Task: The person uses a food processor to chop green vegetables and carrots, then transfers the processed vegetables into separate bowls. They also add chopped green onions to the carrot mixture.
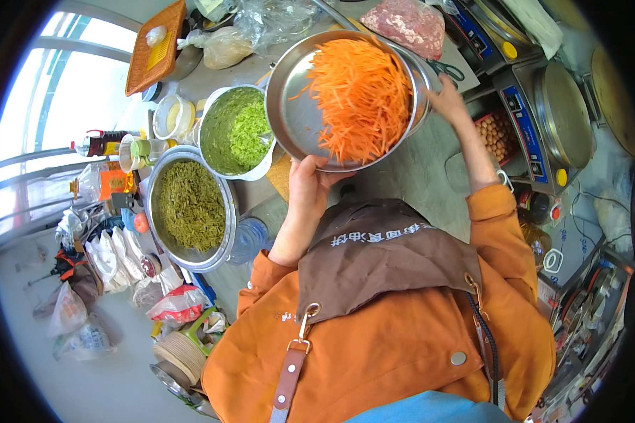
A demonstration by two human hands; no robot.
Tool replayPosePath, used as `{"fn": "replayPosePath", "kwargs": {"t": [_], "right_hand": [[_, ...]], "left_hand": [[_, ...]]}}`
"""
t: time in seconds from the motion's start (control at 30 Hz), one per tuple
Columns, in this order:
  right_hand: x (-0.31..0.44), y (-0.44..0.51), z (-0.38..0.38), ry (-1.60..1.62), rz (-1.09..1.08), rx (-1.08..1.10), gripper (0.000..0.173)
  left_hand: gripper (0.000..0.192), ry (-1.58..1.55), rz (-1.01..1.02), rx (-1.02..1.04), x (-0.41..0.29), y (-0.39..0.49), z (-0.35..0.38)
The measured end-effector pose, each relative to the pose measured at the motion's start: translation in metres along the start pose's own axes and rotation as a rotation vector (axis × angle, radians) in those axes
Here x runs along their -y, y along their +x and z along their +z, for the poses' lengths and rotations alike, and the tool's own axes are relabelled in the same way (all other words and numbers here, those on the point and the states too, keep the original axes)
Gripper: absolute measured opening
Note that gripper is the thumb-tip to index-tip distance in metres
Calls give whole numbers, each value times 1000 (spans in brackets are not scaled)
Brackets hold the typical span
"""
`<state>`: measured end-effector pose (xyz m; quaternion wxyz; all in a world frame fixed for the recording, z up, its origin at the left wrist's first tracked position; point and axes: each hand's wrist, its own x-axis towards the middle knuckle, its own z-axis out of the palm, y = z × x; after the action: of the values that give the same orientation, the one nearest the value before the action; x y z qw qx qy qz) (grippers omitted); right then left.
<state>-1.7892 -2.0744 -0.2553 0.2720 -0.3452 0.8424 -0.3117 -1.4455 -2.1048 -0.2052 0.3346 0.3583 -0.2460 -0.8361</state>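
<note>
A wide stainless steel bowl [296, 127] holds a heap of shredded carrot [362, 95]. My left hand [317, 182] grips its near rim, thumb over the edge and fingers beneath. At the bowl's right side is my right hand [447, 100], its fingertips at the edge of a second metal vessel [423, 79] beside or under the bowl; whether it grips is unclear. Left of the carrots stands a white-rimmed bowl [219, 132] with chopped light-green vegetable [250, 129]. Nearer to me, a metal basin [227, 227] contains dark green shredded food [191, 206].
Raw meat in a plastic bag [405, 24] and dark-handled scissors [447, 70] lie beyond the bowl. Round electric griddles [569, 113] stand at right above a crate of eggs [492, 137]. Oil bottles [103, 182], a wicker basket [137, 58] and a water jug [250, 240] are at left.
</note>
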Motion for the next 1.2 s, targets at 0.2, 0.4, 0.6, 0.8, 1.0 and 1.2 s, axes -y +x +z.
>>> {"fn": "replayPosePath", "kwargs": {"t": [0.2, 0.4, 0.6, 0.8, 1.0, 1.2], "right_hand": [[-88, -16, 44, 738, 284, 236, 28], [-119, -63, -53, 725, 218, -425, 41], [-98, -81, -100, 993, 61, -560, 47], [-69, -83, -71, 1074, 63, -385, 43], [-31, -79, -10, 987, 102, -145, 34], [42, -72, 21, 541, -369, -193, 52]], "left_hand": [[44, -106, -189, 24, 13, 5, 8], [44, 99, -36, -6, 38, 36, 7], [41, 42, -273, -74, 77, 117, 3], [50, 158, -145, -163, 99, 140, 9], [67, 234, 121, 44, 61, 57, 30], [60, 68, 58, 106, 15, 46, 42]]}}
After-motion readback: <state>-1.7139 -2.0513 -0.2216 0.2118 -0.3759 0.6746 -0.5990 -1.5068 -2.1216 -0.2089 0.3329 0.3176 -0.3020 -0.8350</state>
